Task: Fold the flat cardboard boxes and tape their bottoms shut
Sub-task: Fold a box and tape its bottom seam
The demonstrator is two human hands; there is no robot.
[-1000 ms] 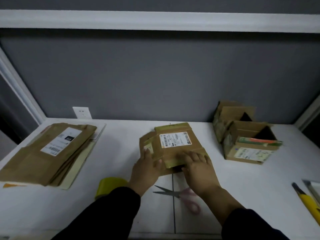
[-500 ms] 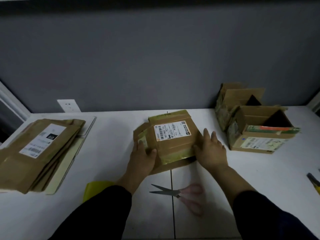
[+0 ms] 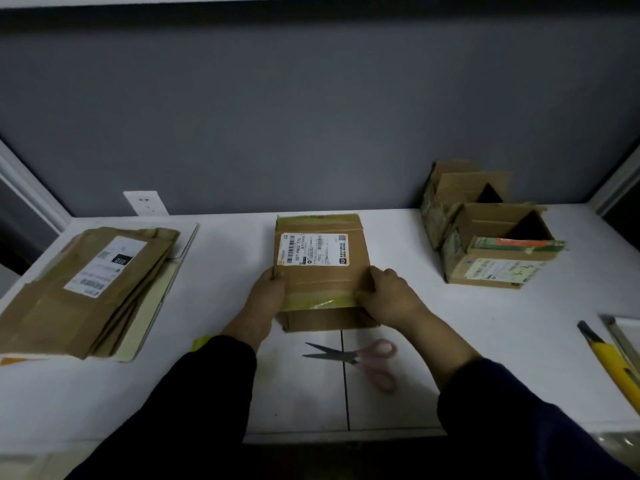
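Head view: a cardboard box (image 3: 322,268) lies in the middle of the white tabletop (image 3: 225,271), with a white label on its upper face and a strip of yellowish tape across its near part. The left hand (image 3: 268,296) grips the box at its left edge and the right hand (image 3: 388,296) grips it at its right edge, fingers curled on the cardboard. Pink-handled scissors (image 3: 356,358) lie just in front of the box, blades open. At the left there is a stack of flat boxes (image 3: 86,289). At the right, well apart, two folded boxes (image 3: 498,251) stand with open tops, touching each other. A yellow tape roll (image 3: 201,342) shows partly beside the left sleeve. A yellow knife (image 3: 609,358) lies at the right edge.
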